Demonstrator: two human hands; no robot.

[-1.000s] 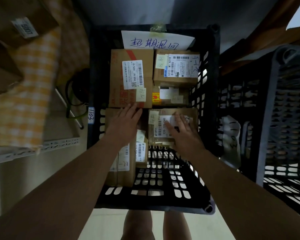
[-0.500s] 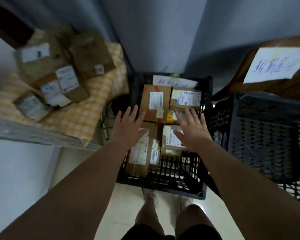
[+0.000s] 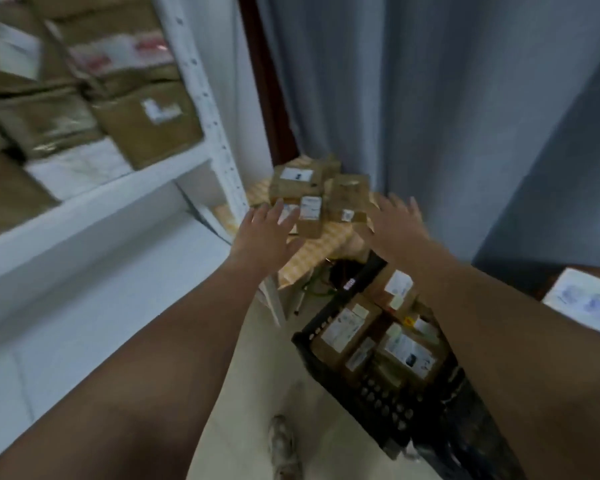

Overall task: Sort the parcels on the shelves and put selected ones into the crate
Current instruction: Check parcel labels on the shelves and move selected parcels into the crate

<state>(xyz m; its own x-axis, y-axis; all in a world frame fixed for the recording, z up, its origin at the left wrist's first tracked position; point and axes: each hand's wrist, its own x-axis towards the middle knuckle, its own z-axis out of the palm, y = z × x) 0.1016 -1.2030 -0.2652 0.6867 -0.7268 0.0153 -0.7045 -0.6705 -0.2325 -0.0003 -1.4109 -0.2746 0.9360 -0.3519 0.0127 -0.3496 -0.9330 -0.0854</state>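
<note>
In the black crate, brown parcels bear white labels; left hand, right hand: grips spread, empty.

Your right arm sits right over the right side of the crate, so whatever's packed there is hidden. The boxes on the shelf at top left are all motion smear, labels unreadable, and the frame chops them off. Labels on the parcels on the cloth are too small to read. Paper at the right edge is cropped, writing blurry.
</note>
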